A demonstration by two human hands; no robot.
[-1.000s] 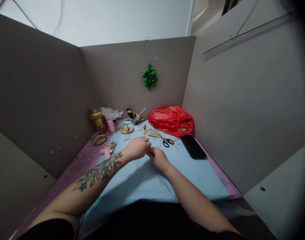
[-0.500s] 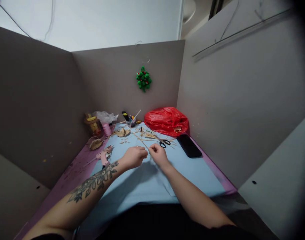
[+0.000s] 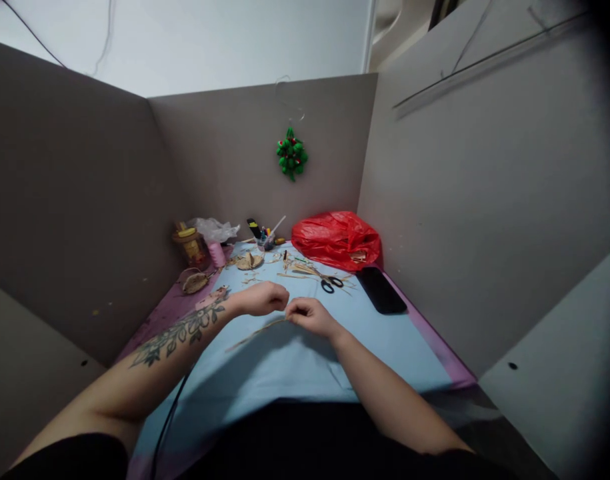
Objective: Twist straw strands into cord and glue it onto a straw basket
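My right hand is closed in a pinch on a thin, pale straw strip. The strip slants from the fingertips down to the left, above the blue cloth. Close beside it, my left hand is curled shut with knuckles upward; whatever its fingers hold is hidden. Past the hands lie black-handled scissors among loose straw pieces. A round woven straw piece rests farther back. The pink glue gun is mostly covered by my left forearm.
A black phone lies at the right, before a red plastic bag. At the back left stand a brown jar, pink thread spool and a pen cup. A small woven basket sits left. Grey panels enclose the table.
The straw strip, which pointed up and away from my right hand, now trails down to the left. Both hands have shifted slightly left, and my left forearm now covers most of the glue gun.
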